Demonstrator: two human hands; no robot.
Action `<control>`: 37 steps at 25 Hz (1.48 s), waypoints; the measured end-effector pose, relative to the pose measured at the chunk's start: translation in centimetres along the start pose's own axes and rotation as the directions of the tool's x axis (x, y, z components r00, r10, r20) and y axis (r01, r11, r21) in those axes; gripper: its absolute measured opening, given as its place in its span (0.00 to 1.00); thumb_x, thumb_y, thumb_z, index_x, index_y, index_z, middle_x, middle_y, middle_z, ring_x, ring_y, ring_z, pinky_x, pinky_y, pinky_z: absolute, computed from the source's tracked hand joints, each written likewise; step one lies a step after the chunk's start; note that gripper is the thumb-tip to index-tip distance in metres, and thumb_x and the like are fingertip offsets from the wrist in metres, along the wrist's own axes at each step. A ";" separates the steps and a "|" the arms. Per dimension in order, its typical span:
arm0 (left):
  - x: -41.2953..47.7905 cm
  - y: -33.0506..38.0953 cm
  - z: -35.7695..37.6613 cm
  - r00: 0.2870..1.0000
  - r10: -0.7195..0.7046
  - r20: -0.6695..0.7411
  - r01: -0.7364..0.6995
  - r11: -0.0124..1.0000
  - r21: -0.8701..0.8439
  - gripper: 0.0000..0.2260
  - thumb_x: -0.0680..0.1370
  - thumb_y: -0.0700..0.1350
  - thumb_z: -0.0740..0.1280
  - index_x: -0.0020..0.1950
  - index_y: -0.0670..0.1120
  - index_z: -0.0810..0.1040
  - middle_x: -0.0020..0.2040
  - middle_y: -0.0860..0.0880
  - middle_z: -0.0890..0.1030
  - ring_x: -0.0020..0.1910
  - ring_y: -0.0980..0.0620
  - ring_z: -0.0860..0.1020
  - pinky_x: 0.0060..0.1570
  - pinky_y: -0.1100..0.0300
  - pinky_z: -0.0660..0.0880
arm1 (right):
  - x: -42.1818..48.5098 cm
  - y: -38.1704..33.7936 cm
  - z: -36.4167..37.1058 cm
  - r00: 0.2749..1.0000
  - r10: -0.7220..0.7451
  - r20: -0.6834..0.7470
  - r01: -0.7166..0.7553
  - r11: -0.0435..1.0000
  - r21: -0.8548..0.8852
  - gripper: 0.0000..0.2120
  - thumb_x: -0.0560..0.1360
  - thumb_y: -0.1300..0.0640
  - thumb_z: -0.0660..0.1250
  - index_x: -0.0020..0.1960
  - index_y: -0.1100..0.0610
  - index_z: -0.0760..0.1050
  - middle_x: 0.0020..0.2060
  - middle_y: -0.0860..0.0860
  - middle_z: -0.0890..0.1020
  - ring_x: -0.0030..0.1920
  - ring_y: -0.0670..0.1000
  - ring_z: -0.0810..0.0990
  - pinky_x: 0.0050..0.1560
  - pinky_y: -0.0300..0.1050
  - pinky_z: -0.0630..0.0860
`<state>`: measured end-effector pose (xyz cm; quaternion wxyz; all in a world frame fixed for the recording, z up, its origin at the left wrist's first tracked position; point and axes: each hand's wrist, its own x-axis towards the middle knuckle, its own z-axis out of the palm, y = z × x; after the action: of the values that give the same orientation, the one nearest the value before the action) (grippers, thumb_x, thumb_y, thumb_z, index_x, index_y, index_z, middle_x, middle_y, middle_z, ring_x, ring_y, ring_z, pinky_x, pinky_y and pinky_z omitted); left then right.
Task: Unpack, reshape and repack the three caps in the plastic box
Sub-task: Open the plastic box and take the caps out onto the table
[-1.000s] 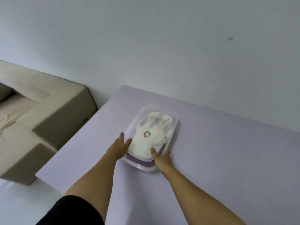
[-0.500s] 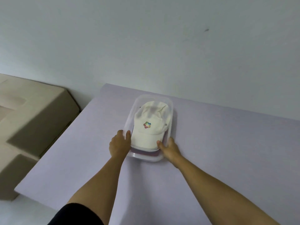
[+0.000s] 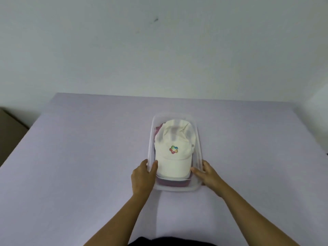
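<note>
A clear plastic box (image 3: pixel 197 134) stands on the lilac table (image 3: pixel 79 157), its long side running away from me. On top inside lies a white cap (image 3: pixel 174 151) with a coloured logo, brim toward me. Under it a dark red cap (image 3: pixel 173 183) shows at the near end; anything deeper is hidden. My left hand (image 3: pixel 142 176) grips the box's near left rim, thumb over the edge inside. My right hand (image 3: pixel 207 174) grips the near right rim, thumb inside by the white brim.
The table reaches a pale wall (image 3: pixel 159 50) at the back. A brown piece of furniture (image 3: pixel 8 135) stands past the table's left edge. My dark clothing (image 3: pixel 159 242) shows at the bottom of the view.
The view has swung so the box now sits squarely in front of me. Both hands have shifted from the box's near end to grip its side rims.
</note>
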<state>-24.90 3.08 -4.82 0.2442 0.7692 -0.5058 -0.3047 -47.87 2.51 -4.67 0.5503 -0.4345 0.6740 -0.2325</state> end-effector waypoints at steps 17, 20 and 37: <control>-1.8 2.0 -0.1 0.931 -0.343 0.129 0.346 0.938 -0.001 0.22 0.76 0.54 0.66 0.58 0.38 0.69 0.49 0.44 0.73 0.46 0.48 0.73 0.44 0.58 0.71 | 0.0 0.4 3.5 0.957 0.048 -0.287 0.000 0.986 0.165 0.31 0.76 0.42 0.60 0.74 0.56 0.58 0.70 0.55 0.68 0.69 0.58 0.68 0.68 0.53 0.66; -1.7 2.5 -0.3 0.906 -0.387 0.172 0.400 0.916 -0.043 0.16 0.76 0.51 0.67 0.46 0.39 0.68 0.42 0.45 0.72 0.38 0.50 0.72 0.36 0.60 0.71 | -0.1 0.2 3.8 0.946 0.037 -0.322 0.007 0.991 0.137 0.30 0.77 0.43 0.59 0.74 0.57 0.58 0.70 0.56 0.69 0.69 0.59 0.68 0.68 0.53 0.67; -1.3 2.9 -2.0 0.905 -0.341 0.254 0.367 0.928 -0.062 0.26 0.76 0.52 0.66 0.66 0.37 0.62 0.52 0.44 0.71 0.42 0.51 0.72 0.34 0.62 0.69 | -0.5 -0.1 3.5 0.952 0.068 -0.298 -0.016 0.985 0.173 0.31 0.77 0.43 0.59 0.74 0.55 0.57 0.70 0.56 0.68 0.69 0.58 0.68 0.67 0.53 0.67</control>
<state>-25.69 3.32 -1.20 0.1636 0.7917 -0.3658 -0.4611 -44.49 3.40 -5.32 0.4803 -0.3312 0.7372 -0.3408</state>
